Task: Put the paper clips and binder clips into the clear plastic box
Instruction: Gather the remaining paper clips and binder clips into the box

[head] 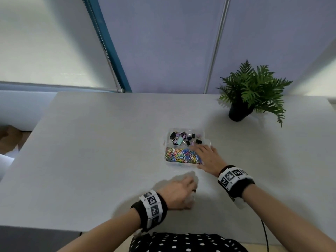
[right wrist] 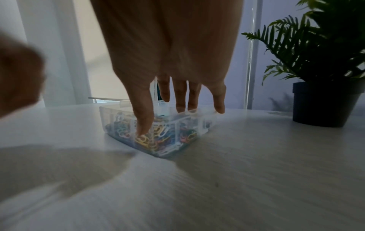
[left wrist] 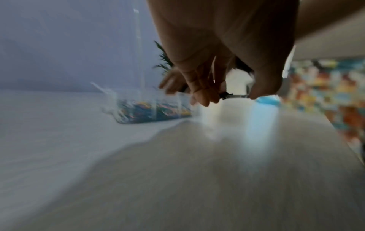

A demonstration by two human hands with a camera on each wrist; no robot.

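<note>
A clear plastic box with two compartments stands on the white table. Black, purple and mint binder clips fill its far compartment, and coloured paper clips fill its near one. My right hand lies over the box's right side with straight, spread fingers, the thumb down against the near wall beside the paper clips. In front of the box, my left hand hovers over the table. In the left wrist view it pinches a small black binder clip with silver handles between thumb and fingers.
A potted fern in a black pot stands at the back right, close to the right of the box. A purple wall panel and a window blind rise behind the table. A black cable hangs at the near right edge.
</note>
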